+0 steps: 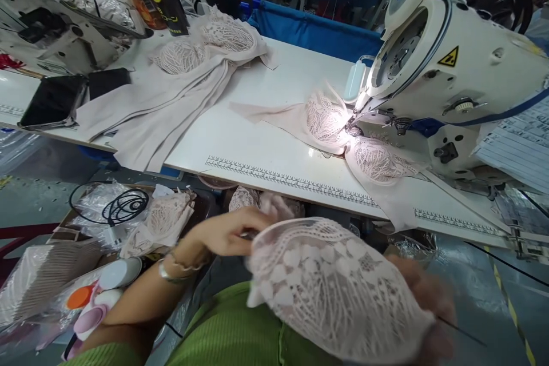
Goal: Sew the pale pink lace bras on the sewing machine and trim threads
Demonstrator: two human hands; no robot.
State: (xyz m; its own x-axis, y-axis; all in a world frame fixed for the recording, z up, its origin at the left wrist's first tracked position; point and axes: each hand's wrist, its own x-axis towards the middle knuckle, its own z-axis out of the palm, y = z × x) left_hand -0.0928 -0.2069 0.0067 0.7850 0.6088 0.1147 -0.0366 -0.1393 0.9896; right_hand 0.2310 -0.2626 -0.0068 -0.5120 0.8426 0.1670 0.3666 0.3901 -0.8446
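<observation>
A pale pink lace bra cup (338, 291) is held up close to me, in front of my green top. My left hand (234, 231) has its fingers curled at the cup's upper left edge; a small dark thing shows between them, too little to name. At the cup's right end is my right hand (431, 303), blurred and partly behind the lace, closed on it. A thin dark rod (463, 331) sticks out beside that hand. On the table beyond, another lace bra (326, 120) lies under the lit needle area of the sewing machine (412, 63).
More bras with long straps (171, 97) lie piled at the table's left, near a second machine (64, 23). A printed ruler (291, 180) runs along the front edge. Below left stand a box with lace pieces (165, 217), a coiled black cable (124, 206) and bottles (120, 271).
</observation>
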